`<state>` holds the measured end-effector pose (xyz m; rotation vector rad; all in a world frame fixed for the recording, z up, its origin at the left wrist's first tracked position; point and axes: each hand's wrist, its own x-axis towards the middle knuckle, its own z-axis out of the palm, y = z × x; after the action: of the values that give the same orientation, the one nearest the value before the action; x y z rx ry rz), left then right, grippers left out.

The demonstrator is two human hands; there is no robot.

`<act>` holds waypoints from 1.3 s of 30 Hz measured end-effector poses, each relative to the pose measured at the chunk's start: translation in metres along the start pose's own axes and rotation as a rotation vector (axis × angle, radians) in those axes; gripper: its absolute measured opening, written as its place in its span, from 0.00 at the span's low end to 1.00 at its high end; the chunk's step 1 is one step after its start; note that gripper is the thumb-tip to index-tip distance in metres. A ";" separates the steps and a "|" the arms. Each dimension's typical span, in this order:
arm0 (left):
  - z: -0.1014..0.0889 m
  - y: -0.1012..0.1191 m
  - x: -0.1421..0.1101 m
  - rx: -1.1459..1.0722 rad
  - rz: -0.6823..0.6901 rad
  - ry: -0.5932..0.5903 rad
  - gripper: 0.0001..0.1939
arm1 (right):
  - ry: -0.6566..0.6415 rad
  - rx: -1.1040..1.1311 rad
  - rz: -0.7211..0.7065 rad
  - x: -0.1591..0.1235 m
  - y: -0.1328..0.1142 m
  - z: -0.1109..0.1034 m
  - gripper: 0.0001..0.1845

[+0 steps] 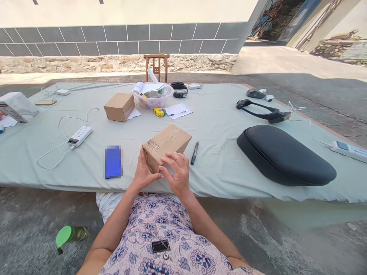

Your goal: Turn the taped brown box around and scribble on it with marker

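Observation:
A brown cardboard box (pixel 168 143) with dark scribbled lines on its left end lies turned at an angle near the front of the table. My left hand (pixel 143 171) grips its near left side, fingers up along the end and thumb stretched across the near face. Curled over the near right edge is my right hand (pixel 177 173), its fingers on the top and its thumb close to my left thumb. What lies under the right fingertips is hidden. A black marker pen (pixel 194 153) rests just right of the box, and a blurred blue rectangle (pixel 113 162) lies to its left.
Further back are a second cardboard box (pixel 119 107), a yellow tape measure (pixel 159 112), paper with a pen (pixel 179 110) and a filled plastic basket (pixel 153 100). A white power bank (pixel 80 136) with cables lies left. A black case (pixel 283 156) and headset (pixel 262 110) occupy the right.

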<state>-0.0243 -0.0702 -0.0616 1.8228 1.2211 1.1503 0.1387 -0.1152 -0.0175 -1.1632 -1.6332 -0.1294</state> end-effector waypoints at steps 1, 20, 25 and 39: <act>0.001 0.001 0.000 0.052 -0.003 0.016 0.73 | -0.019 -0.009 0.024 -0.001 -0.003 0.002 0.10; -0.041 0.010 0.003 -0.138 0.027 -0.047 0.62 | 0.155 0.089 0.422 0.011 0.059 -0.035 0.33; -0.049 0.012 0.004 -0.283 -0.043 -0.061 0.55 | 0.129 0.414 0.614 0.011 0.063 -0.040 0.29; -0.040 0.022 0.010 -0.748 -0.505 0.131 0.39 | -0.108 0.582 0.601 -0.003 0.068 -0.037 0.32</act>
<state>-0.0511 -0.0662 -0.0238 0.8395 1.0347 1.2108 0.2129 -0.1037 -0.0346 -1.1493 -1.2175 0.7542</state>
